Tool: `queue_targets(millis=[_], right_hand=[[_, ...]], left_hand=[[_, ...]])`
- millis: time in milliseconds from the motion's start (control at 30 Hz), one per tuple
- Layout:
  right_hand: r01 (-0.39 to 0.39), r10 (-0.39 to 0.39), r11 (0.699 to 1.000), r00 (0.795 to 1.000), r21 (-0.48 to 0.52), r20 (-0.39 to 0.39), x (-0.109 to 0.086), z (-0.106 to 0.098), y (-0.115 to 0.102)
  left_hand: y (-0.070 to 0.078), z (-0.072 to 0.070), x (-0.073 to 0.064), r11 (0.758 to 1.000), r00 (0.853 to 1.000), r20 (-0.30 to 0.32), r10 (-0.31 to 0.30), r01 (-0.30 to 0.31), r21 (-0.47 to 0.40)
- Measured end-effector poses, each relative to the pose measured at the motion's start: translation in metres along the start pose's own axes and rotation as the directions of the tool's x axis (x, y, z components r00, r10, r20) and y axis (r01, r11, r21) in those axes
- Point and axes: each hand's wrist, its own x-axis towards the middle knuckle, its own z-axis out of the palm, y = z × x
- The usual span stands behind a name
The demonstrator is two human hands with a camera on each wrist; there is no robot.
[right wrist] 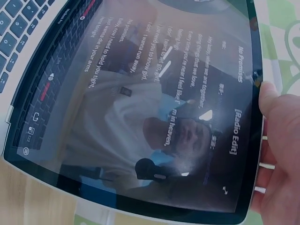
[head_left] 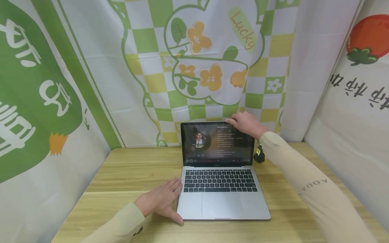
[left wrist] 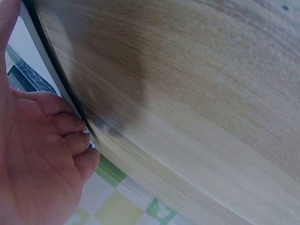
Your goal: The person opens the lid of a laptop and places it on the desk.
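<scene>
A silver laptop (head_left: 190, 206) stands on the wooden table with its screen (head_left: 211, 143) raised, showing a music player with lyrics. In the head view my left hand (head_left: 162, 200) lies along the laptop's left edge, its fingers fairly straight and the thumb spread toward the front corner. The left wrist view shows that hand's palm (left wrist: 42, 154) and fingers against the laptop's side. My right hand (head_left: 247, 123) grips the top edge of the lid near its right corner. In the right wrist view, the right thumb (right wrist: 268, 97) is at the lid's rim and the other fingers reach behind it.
The wooden table (head_left: 121, 179) extends to both sides of the laptop. Behind it hangs a green, yellow and white checked curtain (head_left: 146, 84), with printed cloth (head_left: 334, 111) on the right as well. A small black object (head_left: 259, 156) shows beside the right wrist.
</scene>
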Motion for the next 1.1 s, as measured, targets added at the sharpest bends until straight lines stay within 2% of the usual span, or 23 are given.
queue_targets(millis=[167,400,700,1100], right_hand=[[-0.072,0.072,0.995,0.997,0.064,0.004,-0.002,-0.003,0.007],[-0.081,0.080,0.995,0.997,0.055,0.018,-0.004,-0.003,0.019],[-0.130,0.129,0.989,0.991,0.076,0.022,-0.004,-0.002,0.021],[-0.136,0.142,0.985,0.988,0.103,-0.059,-0.003,0.008,0.020]], left_hand=[[-0.001,0.001,0.001,1.000,1.000,0.002,-0.002,0.002,0.000],[0.000,0.001,0.001,1.000,1.000,0.007,0.001,-0.001,0.005],[0.001,0.002,0.002,1.000,1.000,0.005,0.005,-0.005,0.001],[0.000,0.000,0.001,1.000,1.000,0.001,0.000,0.000,0.002]])
